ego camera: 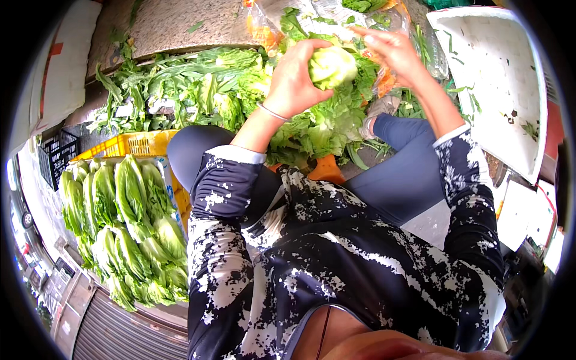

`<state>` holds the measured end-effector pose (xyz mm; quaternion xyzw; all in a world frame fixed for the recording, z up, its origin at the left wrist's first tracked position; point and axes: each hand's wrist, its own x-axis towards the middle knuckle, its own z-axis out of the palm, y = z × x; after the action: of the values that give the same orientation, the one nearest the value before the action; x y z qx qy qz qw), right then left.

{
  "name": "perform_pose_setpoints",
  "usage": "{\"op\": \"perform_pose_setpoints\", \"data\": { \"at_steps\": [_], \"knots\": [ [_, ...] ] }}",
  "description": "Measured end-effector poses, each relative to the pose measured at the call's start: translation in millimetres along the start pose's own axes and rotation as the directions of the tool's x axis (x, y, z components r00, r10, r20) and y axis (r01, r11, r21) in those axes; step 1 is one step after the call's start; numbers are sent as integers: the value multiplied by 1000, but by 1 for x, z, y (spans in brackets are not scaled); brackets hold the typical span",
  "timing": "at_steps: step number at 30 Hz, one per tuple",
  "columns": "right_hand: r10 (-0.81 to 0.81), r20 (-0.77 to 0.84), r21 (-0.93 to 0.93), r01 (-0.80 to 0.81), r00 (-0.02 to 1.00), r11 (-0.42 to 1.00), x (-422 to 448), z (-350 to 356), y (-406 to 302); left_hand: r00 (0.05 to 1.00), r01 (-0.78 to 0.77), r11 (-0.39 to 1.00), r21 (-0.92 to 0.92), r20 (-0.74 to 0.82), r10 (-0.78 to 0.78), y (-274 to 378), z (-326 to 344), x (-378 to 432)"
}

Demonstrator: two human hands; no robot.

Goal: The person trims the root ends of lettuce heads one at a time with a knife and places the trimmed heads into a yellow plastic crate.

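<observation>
My left hand (292, 74), with a bracelet at the wrist, grips a pale green head of lettuce (333, 67) from its left side. My right hand (393, 54) is raised just to the right of that head, fingers apart and pointing left; I see nothing held in it. Below both hands, loose lettuce leaves (324, 123) are heaped between my knees. An orange plastic object (326, 169) shows under the heap, its kind hidden. Behind my hands lies a clear plastic bag with orange print (263, 31).
Trimmed leaves (189, 87) cover the ground ahead and left. Long lettuces (130, 202) are stacked beside my left knee, near a yellow plastic crate (148, 143). A black crate (58, 155) stands farther left. On the right is a white foam box (499, 85) with leaf scraps.
</observation>
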<state>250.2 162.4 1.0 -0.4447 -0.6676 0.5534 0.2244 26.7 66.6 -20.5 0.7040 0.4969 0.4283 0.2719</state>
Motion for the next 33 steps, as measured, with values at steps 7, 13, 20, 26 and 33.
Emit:
{"op": "perform_pose_setpoints", "data": {
  "at_steps": [7,13,20,26,33],
  "knots": [
    [65,-78,-53,-69,995,996,-10,29,-22,963,260,866,-428,51,-264,-4,-6,-4],
    [222,77,164,-233,972,959,-13,50,-35,924,350,589,-728,164,-346,-3,2,-3],
    [322,92,574,-314,942,756,-10,49,-24,862,355,189,-916,243,-445,-7,-2,0],
    [284,401,816,-480,871,322,-20,41,-18,696,583,188,-790,366,-618,-13,-15,3],
    [399,145,777,-354,905,521,-14,43,-21,882,417,777,-472,3,-472,-23,-3,-5]
  ]
}}
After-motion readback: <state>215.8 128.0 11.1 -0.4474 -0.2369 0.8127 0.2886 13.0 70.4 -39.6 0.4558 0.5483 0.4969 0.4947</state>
